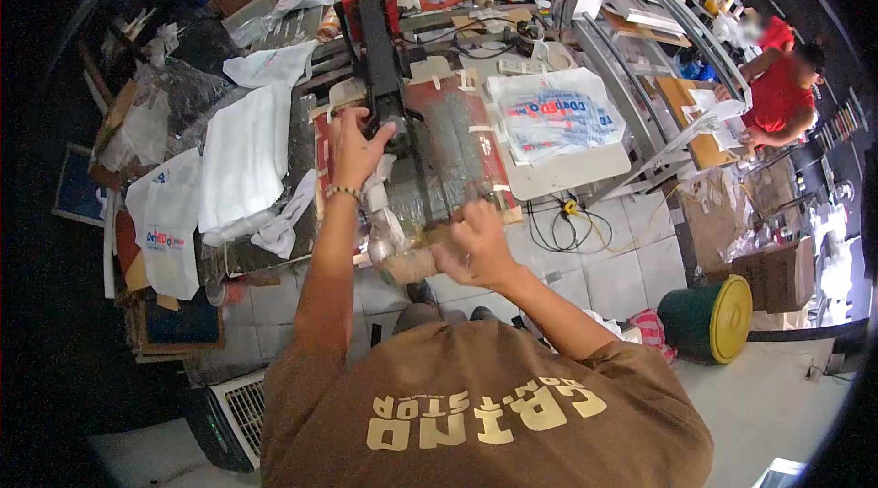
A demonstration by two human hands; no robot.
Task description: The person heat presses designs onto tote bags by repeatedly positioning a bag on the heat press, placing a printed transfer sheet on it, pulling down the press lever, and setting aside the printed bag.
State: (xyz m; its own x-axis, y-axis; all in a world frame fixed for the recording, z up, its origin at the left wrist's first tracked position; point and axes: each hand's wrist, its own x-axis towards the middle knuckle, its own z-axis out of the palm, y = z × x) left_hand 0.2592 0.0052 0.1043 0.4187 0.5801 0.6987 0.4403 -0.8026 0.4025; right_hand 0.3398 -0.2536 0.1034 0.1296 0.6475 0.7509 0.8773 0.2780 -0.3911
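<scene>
My left hand is curled at the black handle of a red-and-black heat press, thumb and fingers on either side of it. Below the press is a worn red board with a grey, film-covered middle and bits of tape at its edges. My right hand is closed at the board's near edge, slightly blurred; what its fingers hold is hidden. Beside its thumb sits a brownish roll. Crumpled clear plastic lies between the hands.
White printed bags are stacked on a pale platen at right. More white bags lie at left. A metal frame stands farther right, near a person in red. Cables and a green bin with a yellow lid are on the floor.
</scene>
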